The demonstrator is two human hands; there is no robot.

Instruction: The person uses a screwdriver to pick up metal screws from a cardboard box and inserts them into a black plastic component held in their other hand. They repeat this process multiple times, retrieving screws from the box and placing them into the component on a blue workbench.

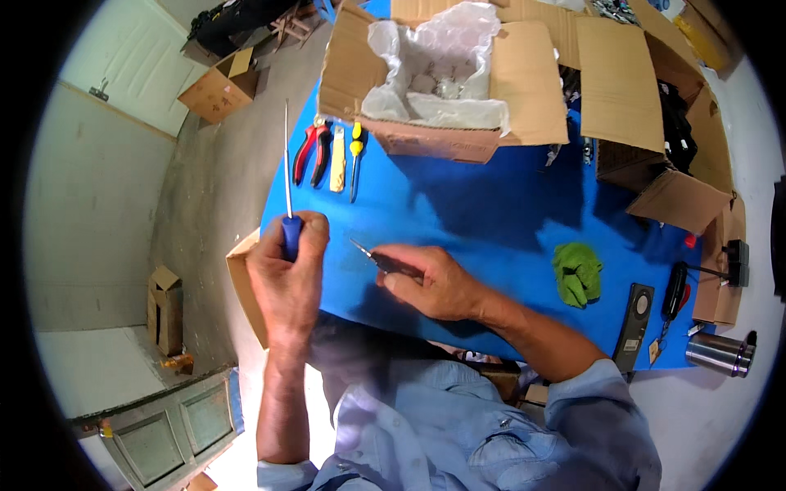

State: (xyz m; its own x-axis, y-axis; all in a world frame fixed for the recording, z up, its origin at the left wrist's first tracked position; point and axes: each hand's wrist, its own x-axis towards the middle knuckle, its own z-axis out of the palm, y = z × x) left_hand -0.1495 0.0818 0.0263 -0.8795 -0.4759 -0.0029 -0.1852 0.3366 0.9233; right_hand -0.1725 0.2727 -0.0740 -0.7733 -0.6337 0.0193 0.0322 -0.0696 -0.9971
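My left hand (286,282) is closed round the blue handle of a screwdriver (291,237). Its long thin shaft points away from me, past the table's left edge. In my right hand (438,282) is a slim dark-handled tool (386,260) with a narrow metal tip pointing to the left. The fingers cover much of it, so its exact kind is unclear. Both hands are above the near left part of the blue table (491,204), apart from each other. Beyond them lie red-and-black pliers (301,157), a flat yellowish tool (337,164) and a small yellow-handled screwdriver (355,149).
A carton (442,141) lined with clear plastic stands at the back, holding small shiny pieces. Another open carton (622,82) is at the back right. A green cloth (577,274), a grey flat device (634,319) and a metal cup (716,352) are on the right.
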